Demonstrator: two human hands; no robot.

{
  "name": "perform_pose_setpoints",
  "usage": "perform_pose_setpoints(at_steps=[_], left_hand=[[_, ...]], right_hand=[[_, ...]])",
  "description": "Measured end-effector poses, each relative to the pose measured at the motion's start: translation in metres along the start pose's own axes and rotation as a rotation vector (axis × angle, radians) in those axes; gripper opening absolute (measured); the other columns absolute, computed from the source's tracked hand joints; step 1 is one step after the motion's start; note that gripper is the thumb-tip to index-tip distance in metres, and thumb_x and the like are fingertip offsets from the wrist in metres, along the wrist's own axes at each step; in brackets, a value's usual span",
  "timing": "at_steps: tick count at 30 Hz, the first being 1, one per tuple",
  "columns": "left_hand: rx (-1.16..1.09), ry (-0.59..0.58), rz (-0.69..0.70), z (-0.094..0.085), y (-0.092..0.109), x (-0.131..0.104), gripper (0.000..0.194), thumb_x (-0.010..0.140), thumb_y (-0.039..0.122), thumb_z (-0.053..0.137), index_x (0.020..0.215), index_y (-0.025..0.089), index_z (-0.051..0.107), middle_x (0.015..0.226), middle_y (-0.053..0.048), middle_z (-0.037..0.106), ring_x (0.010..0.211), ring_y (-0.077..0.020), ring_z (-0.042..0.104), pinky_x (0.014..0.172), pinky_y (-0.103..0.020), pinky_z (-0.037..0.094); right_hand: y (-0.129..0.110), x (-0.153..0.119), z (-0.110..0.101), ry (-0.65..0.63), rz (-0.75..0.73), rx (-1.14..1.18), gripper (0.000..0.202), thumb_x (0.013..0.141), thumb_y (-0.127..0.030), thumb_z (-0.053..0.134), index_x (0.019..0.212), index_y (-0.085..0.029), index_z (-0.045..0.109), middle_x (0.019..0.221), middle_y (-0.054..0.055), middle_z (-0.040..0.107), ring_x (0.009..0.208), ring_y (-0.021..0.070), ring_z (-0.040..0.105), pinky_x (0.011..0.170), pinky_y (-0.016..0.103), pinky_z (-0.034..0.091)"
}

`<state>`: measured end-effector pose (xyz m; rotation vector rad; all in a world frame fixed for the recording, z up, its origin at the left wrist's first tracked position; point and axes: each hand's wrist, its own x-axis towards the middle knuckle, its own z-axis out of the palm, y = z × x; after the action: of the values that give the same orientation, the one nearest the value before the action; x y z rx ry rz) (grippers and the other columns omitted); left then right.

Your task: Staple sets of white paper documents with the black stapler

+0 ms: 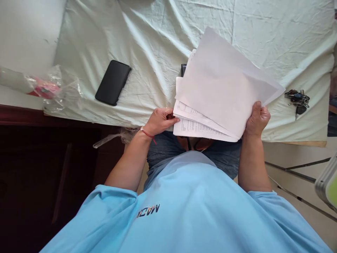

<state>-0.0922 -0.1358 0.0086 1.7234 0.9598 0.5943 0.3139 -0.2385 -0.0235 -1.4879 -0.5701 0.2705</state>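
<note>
A stack of paper sheets (218, 80) is fanned out in front of my body, over the near edge of the table. The top sheet looks blank; printed text shows on the sheets lower in the fan. My right hand (257, 119) grips the stack at its lower right corner, thumb on top. At the left edge, my left hand (162, 121) pinches the lower sheets between thumb and fingers. Part of a black object (183, 70) peeks out from behind the papers, mostly hidden.
On the pale green cloth (152, 45) lies a black phone (113, 82) to the left. A bunch of keys (298, 100) rests to the right. Clear plastic wrap with something pink (48, 88) sits at the far left. A dark wooden cabinet (39, 168) stands below it.
</note>
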Motion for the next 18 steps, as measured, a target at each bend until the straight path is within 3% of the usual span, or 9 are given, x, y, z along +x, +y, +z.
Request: perform_pose_setpoints(at_steps=[3, 6, 12, 18], left_hand=[[0.018, 0.047, -0.007, 0.003, -0.003, 0.003, 0.031, 0.089, 0.049, 0.088, 0.082, 0.019, 0.087, 0.076, -0.004, 0.079, 0.071, -0.0187, 0.062, 0.068, -0.031, 0.046], [0.028, 0.079, 0.003, 0.002, -0.005, 0.006, 0.035, 0.093, 0.053, 0.087, 0.084, 0.019, 0.087, 0.076, -0.003, 0.079, 0.073, -0.0190, 0.062, 0.068, -0.030, 0.046], [0.090, 0.148, 0.029, 0.003, -0.011, 0.009, 0.061, 0.099, 0.067, 0.088, 0.064, 0.022, 0.065, 0.061, 0.002, 0.053, 0.069, -0.0160, 0.049, 0.062, -0.030, 0.032], [0.062, 0.164, 0.019, 0.005, -0.011, 0.008, 0.080, 0.102, 0.087, 0.080, 0.062, 0.023, 0.054, 0.060, 0.002, 0.043, 0.068, -0.0146, 0.039, 0.063, -0.032, 0.027]], right_hand=[[-0.003, -0.001, 0.001, -0.014, -0.018, 0.062, 0.042, 0.099, -0.065, 0.088, 0.101, -0.023, 0.080, 0.102, 0.007, 0.083, 0.111, 0.0240, 0.079, 0.113, 0.039, 0.069], [-0.003, -0.003, 0.001, -0.001, -0.007, 0.074, 0.046, 0.099, -0.066, 0.088, 0.104, -0.021, 0.081, 0.106, 0.009, 0.085, 0.112, 0.0239, 0.081, 0.116, 0.039, 0.069], [0.000, -0.002, 0.001, 0.007, 0.002, 0.079, 0.045, 0.100, -0.068, 0.089, 0.101, -0.024, 0.079, 0.110, 0.008, 0.088, 0.109, 0.0235, 0.080, 0.116, 0.042, 0.070], [0.006, 0.002, 0.000, 0.018, -0.011, 0.075, 0.044, 0.099, -0.070, 0.088, 0.093, -0.027, 0.076, 0.101, 0.007, 0.084, 0.101, 0.0234, 0.076, 0.111, 0.044, 0.071]])
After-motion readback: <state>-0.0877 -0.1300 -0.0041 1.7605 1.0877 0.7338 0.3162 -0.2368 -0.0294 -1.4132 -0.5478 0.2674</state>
